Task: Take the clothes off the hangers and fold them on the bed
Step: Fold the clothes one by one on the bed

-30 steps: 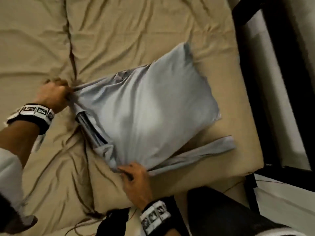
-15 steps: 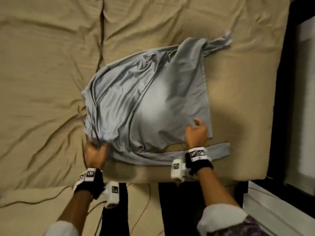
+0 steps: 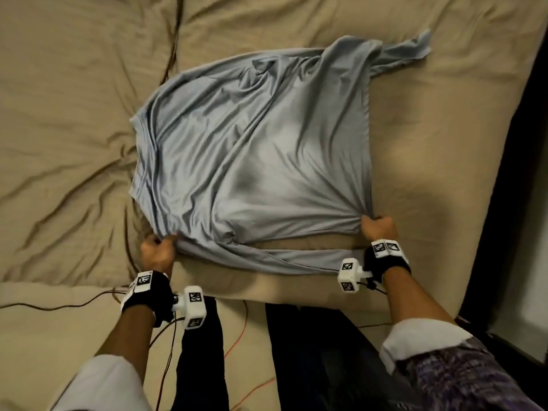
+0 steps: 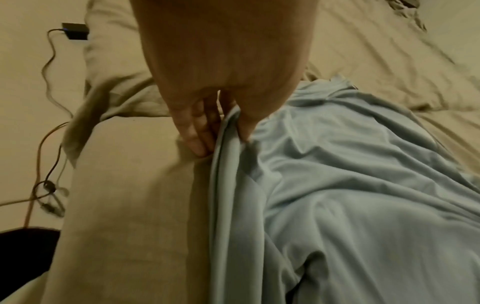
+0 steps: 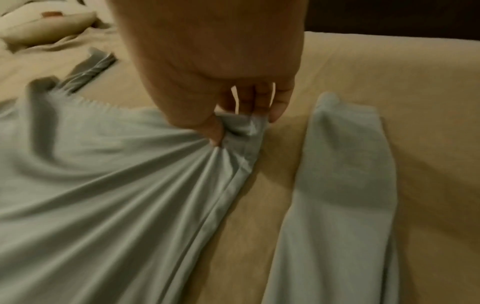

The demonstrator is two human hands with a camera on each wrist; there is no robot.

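Note:
A light blue long-sleeved shirt (image 3: pixel 252 161) lies spread on the tan bed (image 3: pixel 74 114), rumpled and pulled taut toward me. My left hand (image 3: pixel 158 247) pinches its near left corner (image 4: pixel 228 131) between thumb and fingers. At the near right corner, my right hand (image 3: pixel 378 228) grips a bunch of the cloth (image 5: pixel 241 127). One sleeve (image 3: pixel 296 262) runs along the bed's near edge between my hands, also visible as the sleeve (image 5: pixel 337 185) in the right wrist view. The other sleeve (image 3: pixel 406 51) sticks out at the far right. No hanger is in view.
The bed's near edge (image 3: pixel 267 292) is just in front of my legs. Cables (image 3: pixel 237 345) trail on the floor by my feet, and a charger brick (image 4: pixel 75 30) lies by the bed. A dark frame (image 3: pixel 527 143) stands along the right side.
My right hand has moved out to the shirt's near right corner and taken hold of it. The left hand keeps its corner. The shirt is now pulled flatter and wider.

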